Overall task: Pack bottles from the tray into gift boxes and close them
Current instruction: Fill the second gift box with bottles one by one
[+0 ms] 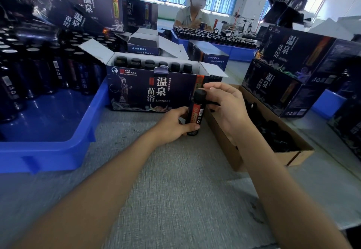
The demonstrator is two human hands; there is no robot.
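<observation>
A dark bottle [195,111] with a red label and black cap stands on the grey table in front of an open dark-blue gift box [148,92]. My left hand [173,125] grips the bottle's lower body. My right hand [224,102] pinches its black cap from the right. The gift box holds a row of several black-capped bottles [150,64], and its flaps stand open. A blue tray [48,147] at the left carries many more dark bottles [39,68].
A brown cardboard tray [254,158] with black caps lies to the right of my hands. Closed printed gift boxes [283,84] stack at the right and far left. More open boxes [144,45] stand behind. A person sits across the table by another bottle tray [234,51].
</observation>
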